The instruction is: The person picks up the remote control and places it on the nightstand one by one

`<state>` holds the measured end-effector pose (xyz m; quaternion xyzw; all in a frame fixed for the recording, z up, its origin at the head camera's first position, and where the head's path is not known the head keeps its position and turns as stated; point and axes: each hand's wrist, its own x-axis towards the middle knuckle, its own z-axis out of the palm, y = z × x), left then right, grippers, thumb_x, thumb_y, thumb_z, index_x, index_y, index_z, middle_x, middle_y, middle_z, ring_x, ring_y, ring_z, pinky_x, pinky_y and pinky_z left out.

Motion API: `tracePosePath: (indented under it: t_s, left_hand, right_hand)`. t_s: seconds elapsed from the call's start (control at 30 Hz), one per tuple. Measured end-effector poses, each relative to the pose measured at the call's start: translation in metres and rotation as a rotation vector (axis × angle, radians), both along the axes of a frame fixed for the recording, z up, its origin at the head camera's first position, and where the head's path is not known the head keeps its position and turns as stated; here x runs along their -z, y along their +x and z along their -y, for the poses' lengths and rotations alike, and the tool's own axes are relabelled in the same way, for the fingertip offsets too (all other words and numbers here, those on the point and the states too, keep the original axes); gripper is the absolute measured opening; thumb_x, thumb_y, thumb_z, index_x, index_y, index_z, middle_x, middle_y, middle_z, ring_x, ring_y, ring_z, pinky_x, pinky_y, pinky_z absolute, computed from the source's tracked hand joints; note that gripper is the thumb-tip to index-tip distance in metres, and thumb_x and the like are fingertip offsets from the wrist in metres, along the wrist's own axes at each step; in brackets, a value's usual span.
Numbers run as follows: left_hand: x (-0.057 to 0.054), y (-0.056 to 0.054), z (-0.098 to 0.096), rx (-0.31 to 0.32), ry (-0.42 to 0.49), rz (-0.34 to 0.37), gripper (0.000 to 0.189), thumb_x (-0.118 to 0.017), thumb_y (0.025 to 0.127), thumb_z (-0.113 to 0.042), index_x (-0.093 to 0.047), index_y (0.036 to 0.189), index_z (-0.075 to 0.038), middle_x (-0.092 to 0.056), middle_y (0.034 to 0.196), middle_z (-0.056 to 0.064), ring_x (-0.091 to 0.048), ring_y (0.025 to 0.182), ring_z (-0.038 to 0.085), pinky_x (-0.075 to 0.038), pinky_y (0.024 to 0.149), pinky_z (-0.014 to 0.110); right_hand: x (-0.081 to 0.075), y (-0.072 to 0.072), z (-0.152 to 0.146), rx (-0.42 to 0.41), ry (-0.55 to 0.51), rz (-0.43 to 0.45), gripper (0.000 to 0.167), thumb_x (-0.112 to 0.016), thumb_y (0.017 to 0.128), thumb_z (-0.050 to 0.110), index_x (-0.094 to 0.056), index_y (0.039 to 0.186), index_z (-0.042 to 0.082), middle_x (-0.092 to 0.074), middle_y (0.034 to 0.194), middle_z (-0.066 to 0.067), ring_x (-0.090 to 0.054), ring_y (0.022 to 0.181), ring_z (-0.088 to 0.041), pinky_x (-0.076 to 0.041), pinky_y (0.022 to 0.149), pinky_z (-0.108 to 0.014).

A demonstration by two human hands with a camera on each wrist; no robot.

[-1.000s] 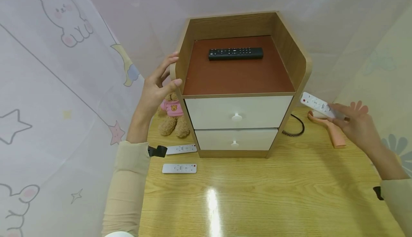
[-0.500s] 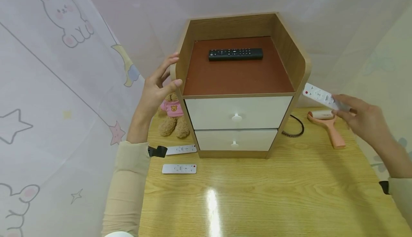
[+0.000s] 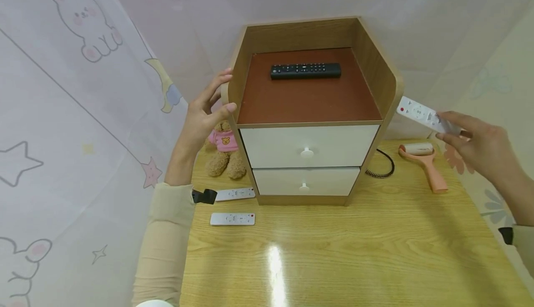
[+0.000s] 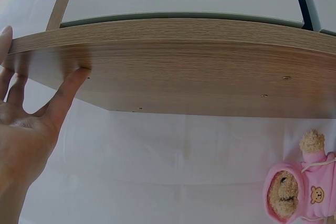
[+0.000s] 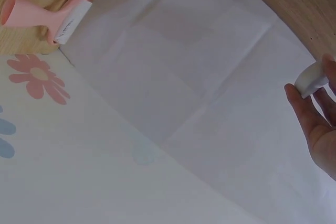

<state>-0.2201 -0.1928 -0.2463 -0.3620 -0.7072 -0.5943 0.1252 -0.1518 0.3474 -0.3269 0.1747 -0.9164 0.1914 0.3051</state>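
Note:
My left hand [image 3: 203,110] touches the outer side of the left panel of a small wooden cabinet [image 3: 299,96], its thumb and fingers spread apart. In the left wrist view, the same hand [image 4: 31,129] has its fingertips against the wood-grain panel [image 4: 194,77]. To the right of the cabinet, my right hand [image 3: 484,147] holds a white remote control [image 3: 425,113] by one end, raised above the table. The right wrist view shows only the remote's end between thumb and fingers. A black remote control [image 3: 306,70] lies across the brown cabinet top.
Two white remotes [image 3: 232,219] lie at the cabinet's lower left. A teddy bear [image 3: 226,147] in pink sits beside the left panel. At right are an orange-handled lint roller [image 3: 429,163] and a black coiled cord [image 3: 385,170]. Both drawers [image 3: 306,147] are closed.
My right hand has lifted the white remote control up and slightly to the right, away from above the lint roller, which shows more fully now. My left hand has stayed in place.

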Motion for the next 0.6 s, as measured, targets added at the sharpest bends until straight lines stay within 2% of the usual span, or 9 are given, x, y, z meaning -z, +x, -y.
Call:
tracePosePath:
  t_s: [0.07,0.13,0.2,0.4,0.6]
  left_hand:
    - [-0.001,0.0,0.0,0.0,0.0,-0.002,0.053,-0.061,0.089,0.002,-0.047,0.14,-0.003,-0.038,0.152,0.005,-0.03,0.141,0.021,-0.031,0.112,0.046]
    - [-0.001,0.001,0.0,-0.001,-0.004,0.0,0.052,-0.061,0.089,0.002,-0.047,0.14,-0.003,-0.038,0.152,0.005,-0.029,0.141,0.021,-0.031,0.112,0.046]
    - [-0.002,0.001,0.0,-0.001,-0.005,-0.004,0.052,-0.06,0.089,0.003,-0.047,0.14,-0.003,-0.037,0.152,0.005,-0.029,0.142,0.02,-0.03,0.112,0.046]
    - [-0.002,0.002,-0.001,0.001,-0.005,-0.018,0.052,-0.06,0.09,0.005,-0.046,0.139,-0.001,-0.038,0.151,0.007,-0.029,0.142,0.02,-0.026,0.114,0.044]
    - [-0.002,0.004,-0.001,-0.003,-0.007,0.006,0.052,-0.059,0.09,0.005,-0.046,0.14,-0.003,-0.038,0.152,0.005,-0.031,0.14,0.022,-0.037,0.109,0.044]
  right_hand:
    - [-0.003,0.0,0.0,-0.006,-0.015,-0.01,0.055,-0.078,0.066,-0.017,-0.066,0.117,-0.004,-0.064,0.11,-0.03,-0.067,0.078,-0.005,-0.031,0.063,0.006]
    - [-0.005,-0.001,0.0,-0.013,-0.034,-0.014,0.055,-0.078,0.065,-0.018,-0.066,0.117,-0.004,-0.065,0.11,-0.029,-0.051,0.084,0.02,-0.032,0.065,0.007]
    - [-0.008,-0.002,0.0,-0.022,-0.055,-0.011,0.054,-0.078,0.065,-0.019,-0.066,0.116,-0.004,-0.064,0.11,-0.03,-0.031,0.086,0.033,-0.033,0.066,0.007]
    - [-0.017,-0.003,0.002,-0.025,-0.057,-0.03,0.056,-0.077,0.065,-0.02,-0.066,0.117,-0.004,-0.064,0.109,-0.031,-0.031,0.087,0.034,-0.032,0.068,0.007]
    - [-0.027,-0.004,0.003,-0.022,-0.038,-0.042,0.055,-0.077,0.065,-0.019,-0.066,0.117,-0.003,-0.064,0.111,-0.03,-0.029,0.09,0.035,-0.03,0.072,0.006]
